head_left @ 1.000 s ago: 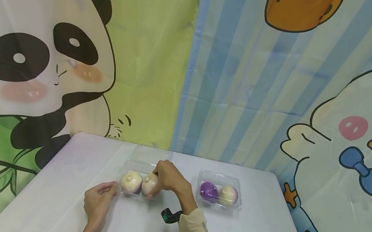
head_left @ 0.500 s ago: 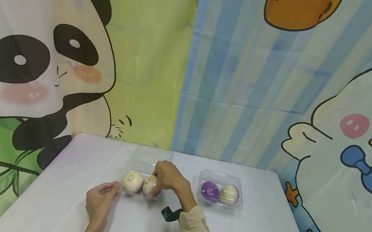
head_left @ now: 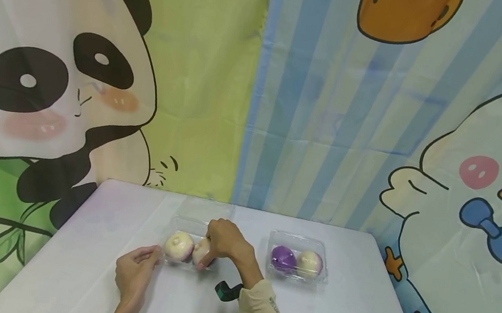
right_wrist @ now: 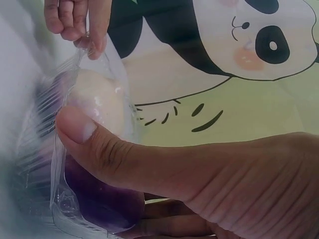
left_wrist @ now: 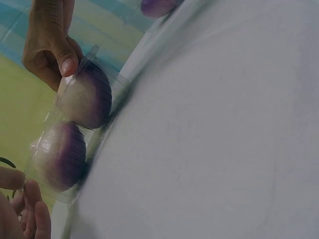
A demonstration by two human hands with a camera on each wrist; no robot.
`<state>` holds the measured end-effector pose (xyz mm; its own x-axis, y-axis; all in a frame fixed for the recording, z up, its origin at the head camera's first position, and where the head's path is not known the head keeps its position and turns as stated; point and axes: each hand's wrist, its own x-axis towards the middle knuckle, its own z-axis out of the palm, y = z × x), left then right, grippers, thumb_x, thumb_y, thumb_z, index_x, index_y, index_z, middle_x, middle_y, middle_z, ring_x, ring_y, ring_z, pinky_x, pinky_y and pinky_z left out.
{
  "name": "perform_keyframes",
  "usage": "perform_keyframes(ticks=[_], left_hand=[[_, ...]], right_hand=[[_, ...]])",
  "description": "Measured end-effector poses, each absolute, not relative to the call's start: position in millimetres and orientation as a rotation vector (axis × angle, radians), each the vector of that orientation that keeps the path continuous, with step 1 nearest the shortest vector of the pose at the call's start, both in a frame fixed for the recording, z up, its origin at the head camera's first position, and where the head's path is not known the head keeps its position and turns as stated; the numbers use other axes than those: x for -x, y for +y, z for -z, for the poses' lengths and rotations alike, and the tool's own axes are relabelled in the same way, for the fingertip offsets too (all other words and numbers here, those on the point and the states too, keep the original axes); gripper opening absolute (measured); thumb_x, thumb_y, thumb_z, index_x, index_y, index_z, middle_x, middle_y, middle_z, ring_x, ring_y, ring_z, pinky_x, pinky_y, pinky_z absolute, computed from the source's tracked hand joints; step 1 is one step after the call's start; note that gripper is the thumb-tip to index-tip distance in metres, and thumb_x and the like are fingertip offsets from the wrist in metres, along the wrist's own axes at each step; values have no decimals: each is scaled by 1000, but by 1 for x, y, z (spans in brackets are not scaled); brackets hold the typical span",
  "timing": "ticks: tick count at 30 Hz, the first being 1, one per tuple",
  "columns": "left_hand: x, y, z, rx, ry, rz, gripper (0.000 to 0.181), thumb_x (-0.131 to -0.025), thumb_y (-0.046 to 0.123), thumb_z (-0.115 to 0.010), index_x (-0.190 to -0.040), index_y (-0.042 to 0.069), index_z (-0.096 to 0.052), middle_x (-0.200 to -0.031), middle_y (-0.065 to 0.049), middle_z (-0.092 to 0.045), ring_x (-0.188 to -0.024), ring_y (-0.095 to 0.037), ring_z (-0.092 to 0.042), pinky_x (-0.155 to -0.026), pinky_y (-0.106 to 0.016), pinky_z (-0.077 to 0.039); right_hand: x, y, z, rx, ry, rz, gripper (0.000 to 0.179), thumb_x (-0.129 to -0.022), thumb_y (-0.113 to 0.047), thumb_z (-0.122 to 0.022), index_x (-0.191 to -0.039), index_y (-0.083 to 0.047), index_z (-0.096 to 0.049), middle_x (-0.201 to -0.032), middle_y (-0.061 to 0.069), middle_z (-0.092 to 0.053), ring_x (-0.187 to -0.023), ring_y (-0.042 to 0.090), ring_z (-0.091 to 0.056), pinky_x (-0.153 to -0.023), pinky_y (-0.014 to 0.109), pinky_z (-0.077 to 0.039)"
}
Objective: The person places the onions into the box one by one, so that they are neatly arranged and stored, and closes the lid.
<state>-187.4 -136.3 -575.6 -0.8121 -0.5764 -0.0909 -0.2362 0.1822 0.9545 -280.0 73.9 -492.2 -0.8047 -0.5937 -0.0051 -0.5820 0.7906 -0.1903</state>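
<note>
A clear plastic box (head_left: 189, 219) holds two round white-and-purple turnips side by side, a left turnip (head_left: 179, 246) and a right turnip (head_left: 200, 250). My right hand (head_left: 228, 239) grips the right turnip from above, its thumb (right_wrist: 82, 127) in front at the box rim and its fingers behind. Part of that turnip is hidden under the hand. At the box's left front corner, my left hand (head_left: 135, 271) pinches the plastic edge between thumb and fingers. The left wrist view shows both turnips (left_wrist: 60, 154) through the clear wall, purple sides toward the table.
To the right stands a second clear box (head_left: 298, 236) with a purple turnip (head_left: 283, 259) and a paler turnip (head_left: 309, 265). The first box's clear lid (head_left: 208, 207) lies open behind it. A printed cloth backdrop (head_left: 199, 118) rises beyond the white table (head_left: 345, 306).
My right hand has dipped very slightly over the right turnip. The left hand keeps its pinch on the box edge, and the boxes hold their places.
</note>
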Motion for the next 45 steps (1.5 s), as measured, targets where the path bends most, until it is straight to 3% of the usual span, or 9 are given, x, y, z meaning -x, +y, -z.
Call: perform_keyframes(ticks=[7, 10, 13, 15, 22, 27, 32, 39, 45], left_hand=[[189, -137, 574, -771, -2181, 1667, 21, -101, 17, -74, -116, 3, -79, -93, -9, -85, -73, -12, -75, -61, -14, -58], [190, -137, 574, -775, -2188, 1663, 21, -101, 18, -74, -116, 3, -79, -93, -9, -85, -75, -14, -76, -60, -14, -58], [189, -137, 575, -789, -2185, 1667, 22, -101, 19, -75, -116, 3, -79, -93, -9, -85, -75, -15, -77, -60, -14, -58], [187, -137, 575, -788, -2177, 1676, 22, -101, 19, -75, -116, 3, -79, -93, -8, -85, -74, -14, -77, -60, -14, -58], [185, -139, 575, -774, -2164, 1691, 23, -100, 17, -75, -117, 2, -79, -91, -4, -85, -70, -9, -76, -61, -12, -59], [185, -138, 576, -774, -2168, 1678, 22, -100, 17, -74, -116, 2, -79, -89, -4, -85, -71, -10, -76, -61, -13, -59], [185, -138, 576, -769, -2169, 1681, 23, -101, 18, -74, -116, 2, -79, -91, -5, -85, -71, -11, -77, -61, -12, -59], [185, -138, 576, -761, -2159, 1689, 22, -100, 17, -75, -116, 3, -80, -92, -5, -85, -70, -12, -77, -60, -12, -59], [185, -138, 576, -759, -2161, 1709, 24, -100, 18, -75, -117, 2, -79, -90, -4, -85, -70, -11, -77, -60, -13, -59]], right_hand=[[280, 76, 492, 934, 2909, 283, 55, -56, -55, -107, -59, -19, -66, -59, -13, -48, -63, 6, -37, -51, 20, -33], [279, 78, 491, 888, 2901, 321, 55, -57, -54, -108, -82, -13, -80, -79, -7, -70, -74, 8, -56, -63, 22, -49], [276, 80, 490, 835, 2881, 379, 74, -58, -51, -108, -113, -8, -82, -110, 2, -81, -100, 19, -72, -87, 27, -62], [276, 83, 489, 826, 2867, 429, 81, -60, -49, -108, -123, -6, -80, -119, 5, -81, -104, 20, -73, -93, 29, -63], [278, 93, 490, 945, 2833, 541, 77, -72, -47, -101, -131, -4, -78, -129, 8, -81, -115, 26, -75, -102, 33, -64], [283, 103, 494, 992, 2777, 878, 52, -92, -33, -89, -126, 5, -77, -125, 17, -81, -114, 30, -77, -103, 38, -66], [287, 109, 503, 805, 2834, 1250, 38, -106, -18, -71, -131, 11, -72, -128, 26, -78, -114, 40, -78, -98, 49, -69], [288, 113, 521, 519, 2786, 1386, 58, -112, -18, -59, -150, 23, -45, -151, 42, -56, -143, 55, -57, -120, 63, -52], [289, 112, 534, 281, 2536, 1628, 63, -114, -23, -55, -155, 22, -38, -161, 41, -45, -151, 57, -47, -127, 66, -43]])
